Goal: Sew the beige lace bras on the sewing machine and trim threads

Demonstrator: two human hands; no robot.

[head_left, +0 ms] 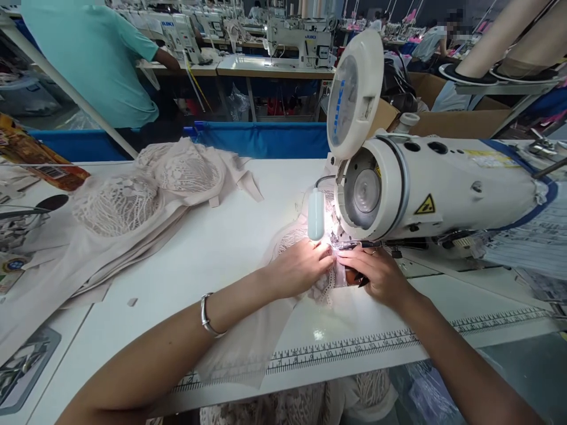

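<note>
My left hand (297, 267) lies on a pale beige lace garment piece (248, 342), fingers pressed down on it right under the machine's small lamp (316, 213). My right hand (374, 273) rests on the same lace, fingertips pinching its edge at the needle area of the white sewing machine (425, 186). The two hands almost touch. A silver bracelet (206, 316) is on my left wrist. The needle itself is hidden by glare and fingers.
A heap of beige lace pieces (133, 200) lies on the white table (199, 254) at left. A printed ruler strip (363, 345) runs along the front edge. A person in a teal shirt (95, 59) stands behind; more sewing machines (301, 41) fill the back.
</note>
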